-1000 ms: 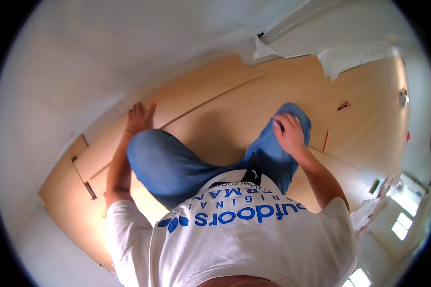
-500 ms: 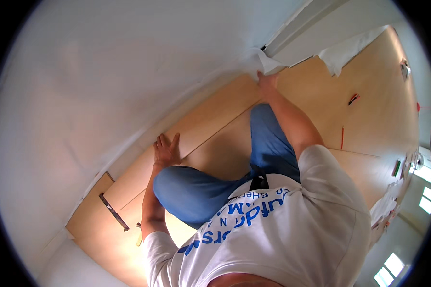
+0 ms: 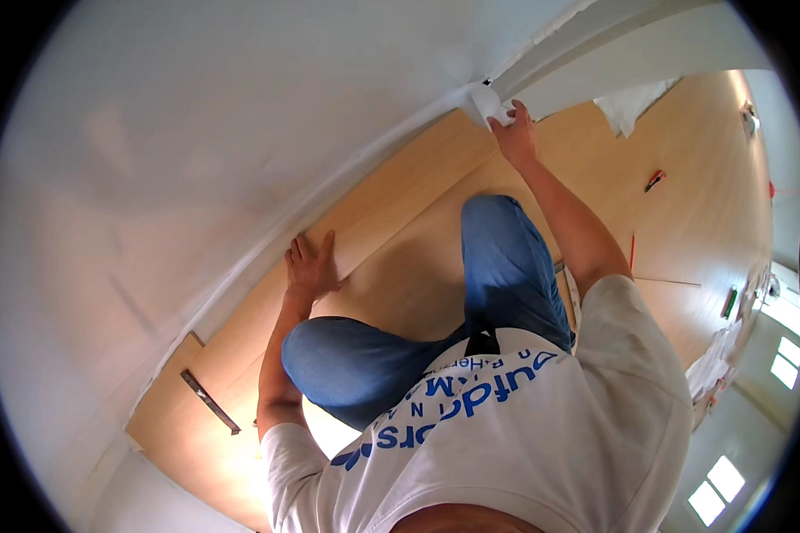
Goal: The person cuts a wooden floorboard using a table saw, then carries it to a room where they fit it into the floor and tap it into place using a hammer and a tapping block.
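My left hand rests with spread fingers on a pale wood plank lying along the white wall. My right hand is at the plank's far end, its fingers closed on a loose white sheet by the wall's corner. My bent knees in jeans are below, over the wood floor. A flat metal bar lies at the left, near the plank's other end. A long, light strip with a metal end is partly hidden beside my right knee.
On the boards at the right lie a red-and-black cutter, a red pencil and a green tool. More white sheeting lies along the far edge. Scraps and windows are at the right.
My right hand has left my knee and reached forward to the white sheet at the plank's far end. My left hand stays on the plank. The view has turned.
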The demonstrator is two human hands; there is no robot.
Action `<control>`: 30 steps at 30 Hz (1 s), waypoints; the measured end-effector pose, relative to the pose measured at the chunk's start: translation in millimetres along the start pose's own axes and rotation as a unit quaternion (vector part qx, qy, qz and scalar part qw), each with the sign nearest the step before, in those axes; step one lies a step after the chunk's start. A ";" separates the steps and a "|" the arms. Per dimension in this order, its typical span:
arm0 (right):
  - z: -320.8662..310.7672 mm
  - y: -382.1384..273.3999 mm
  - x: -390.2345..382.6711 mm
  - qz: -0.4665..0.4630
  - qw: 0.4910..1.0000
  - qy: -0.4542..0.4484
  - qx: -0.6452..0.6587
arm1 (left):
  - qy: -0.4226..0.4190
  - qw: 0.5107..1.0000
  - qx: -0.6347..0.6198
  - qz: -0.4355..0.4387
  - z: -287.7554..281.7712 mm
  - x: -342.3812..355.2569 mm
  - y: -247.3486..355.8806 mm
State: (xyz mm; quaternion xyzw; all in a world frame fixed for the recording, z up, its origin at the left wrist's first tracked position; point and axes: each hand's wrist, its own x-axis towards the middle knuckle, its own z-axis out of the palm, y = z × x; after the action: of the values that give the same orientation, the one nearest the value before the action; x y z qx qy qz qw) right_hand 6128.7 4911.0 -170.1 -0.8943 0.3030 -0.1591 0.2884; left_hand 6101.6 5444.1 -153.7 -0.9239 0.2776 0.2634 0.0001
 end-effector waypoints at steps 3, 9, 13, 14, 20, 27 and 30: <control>14.8 14.5 -19.2 0.001 0.999 0.017 -0.046 | -0.019 1.000 0.023 0.006 -12.7 7.6 8.6; 4.8 -55.6 -111.4 -0.076 0.969 -0.232 -0.025 | -0.048 0.997 0.053 -0.014 -10.3 25.7 1.5; -59.5 -72.3 -172.9 -0.107 0.948 -0.298 -0.028 | -0.041 0.996 0.080 -0.012 -22.0 39.9 11.4; -65.2 -71.6 -180.7 -0.085 0.944 -0.316 -0.035 | -0.042 0.996 0.078 -0.009 -20.1 42.0 12.0; -46.7 -68.9 -181.2 -0.160 0.929 -0.311 -0.118 | -0.016 0.998 0.053 -0.008 -9.5 47.6 16.7; -43.8 -59.7 -174.9 -0.174 0.920 -0.325 -0.132 | 0.046 0.999 0.021 -0.008 7.6 48.0 15.9; -40.1 -59.7 -169.6 -0.216 0.914 -0.313 -0.138 | 0.076 0.997 -0.004 -0.018 20.2 42.9 -0.9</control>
State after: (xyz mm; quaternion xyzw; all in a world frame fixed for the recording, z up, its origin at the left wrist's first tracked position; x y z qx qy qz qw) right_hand 6007.3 5040.5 -120.8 -0.9729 0.0158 0.1144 0.2005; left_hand 6122.6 5425.8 -192.2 -0.9460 0.2594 0.1936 -0.0200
